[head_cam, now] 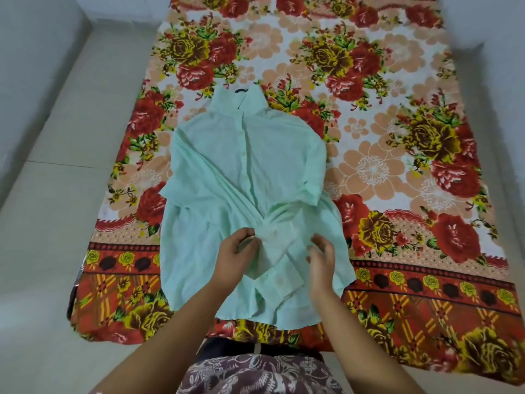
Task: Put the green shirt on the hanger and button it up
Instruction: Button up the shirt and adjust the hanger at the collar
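Observation:
A pale green shirt point(227, 172) lies front up on a floral bedsheet, collar pointing away from me, its upper buttons closed along the placket. A small dark tip at the collar point(240, 91) may be the hanger's hook; the rest of the hanger is hidden inside the shirt. My left hand point(237, 247) pinches the left edge of the placket low on the shirt. My right hand point(322, 258) rests on the right front panel beside it, fingers spread and loosely curled over the cloth. The fabric bunches into folds between the two hands.
The floral bedsheet point(397, 166) in red, yellow and peach covers the mattress and reaches its near edge at my lap. Pale tiled floor point(56, 166) runs along the left, with white walls at both upper corners. My patterned clothing point(255, 373) shows at the bottom.

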